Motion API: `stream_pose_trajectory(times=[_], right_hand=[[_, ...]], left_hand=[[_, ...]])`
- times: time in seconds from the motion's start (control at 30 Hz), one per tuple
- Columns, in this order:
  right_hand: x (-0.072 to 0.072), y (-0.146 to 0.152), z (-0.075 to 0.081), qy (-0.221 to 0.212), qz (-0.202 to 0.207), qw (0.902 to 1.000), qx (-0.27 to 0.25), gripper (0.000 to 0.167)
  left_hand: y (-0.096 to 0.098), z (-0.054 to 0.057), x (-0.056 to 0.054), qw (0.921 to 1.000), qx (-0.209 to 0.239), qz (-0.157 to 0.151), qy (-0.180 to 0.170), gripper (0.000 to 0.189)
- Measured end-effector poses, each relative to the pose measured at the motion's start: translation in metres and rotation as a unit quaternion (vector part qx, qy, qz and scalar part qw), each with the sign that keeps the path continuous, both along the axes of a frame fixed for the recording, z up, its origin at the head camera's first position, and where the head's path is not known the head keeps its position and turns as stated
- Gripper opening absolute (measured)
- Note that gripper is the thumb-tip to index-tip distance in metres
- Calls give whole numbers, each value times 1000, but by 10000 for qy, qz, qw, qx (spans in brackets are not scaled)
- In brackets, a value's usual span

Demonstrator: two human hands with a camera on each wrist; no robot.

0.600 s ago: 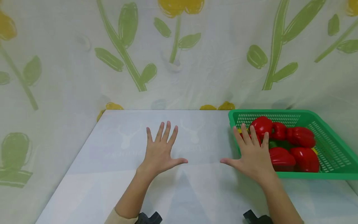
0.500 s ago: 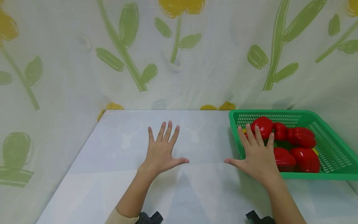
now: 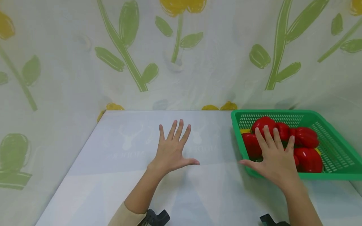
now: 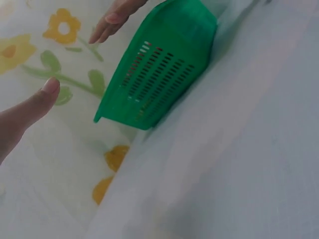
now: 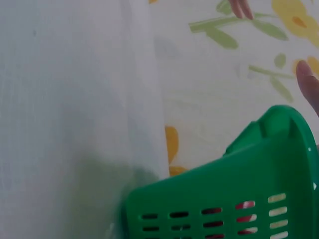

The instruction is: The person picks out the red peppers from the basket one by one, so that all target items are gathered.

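Observation:
My left hand point(image 3: 171, 154) hovers over the middle of the white table, fingers spread wide and holding nothing. Fingers also splayed, my right hand point(image 3: 276, 160) is held over the left front part of a green plastic basket point(image 3: 325, 176), overlapping its rim in the head view. Inside the basket lie several glossy red bell peppers point(image 3: 307, 160), some partly hidden behind the right hand. Bits of yellow point(image 3: 244, 131) show among them. The left wrist view shows the left thumb point(image 4: 37, 104) and the basket's slotted side point(image 4: 159, 74); the right wrist view shows the basket point(image 5: 214, 184) close up.
The white table point(image 3: 113, 163) has faint printed figures and extends left of the basket. Behind it hangs a pale cloth point(image 3: 209, 75) with green stems and yellow flowers. A black device point(image 3: 156, 217) sits at the left wrist, another point(image 3: 272, 220) at the right.
Both hands have shifted to the right, the right one farther over the basket, uncovering a red pepper at its left side. Fingers stay spread; the basket and peppers have not moved.

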State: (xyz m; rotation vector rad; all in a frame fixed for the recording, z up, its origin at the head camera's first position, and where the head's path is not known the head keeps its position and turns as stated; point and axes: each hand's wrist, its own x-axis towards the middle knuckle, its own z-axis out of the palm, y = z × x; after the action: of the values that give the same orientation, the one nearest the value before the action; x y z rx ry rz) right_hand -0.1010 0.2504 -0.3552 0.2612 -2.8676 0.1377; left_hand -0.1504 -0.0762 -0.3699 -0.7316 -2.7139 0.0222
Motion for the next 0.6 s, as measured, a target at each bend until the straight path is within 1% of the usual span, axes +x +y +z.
stream_pose_trajectory(times=[0.13,0.3,0.5,0.6], right_hand=[[4,8,1,-50,-69,10000,-18,112],[9,20,4,-80,-286,9996,40,112],[13,35,8,0,-336,9994,-14,113],[15,41,9,-4,-431,9991,-23,112]], left_hand=[[9,2,-2,9999,-51,-86,-28,117],[20,4,-4,9996,-26,-253,78,117],[29,7,-6,9992,-11,-387,79,117],[34,9,-8,9987,-20,-469,184,117]])
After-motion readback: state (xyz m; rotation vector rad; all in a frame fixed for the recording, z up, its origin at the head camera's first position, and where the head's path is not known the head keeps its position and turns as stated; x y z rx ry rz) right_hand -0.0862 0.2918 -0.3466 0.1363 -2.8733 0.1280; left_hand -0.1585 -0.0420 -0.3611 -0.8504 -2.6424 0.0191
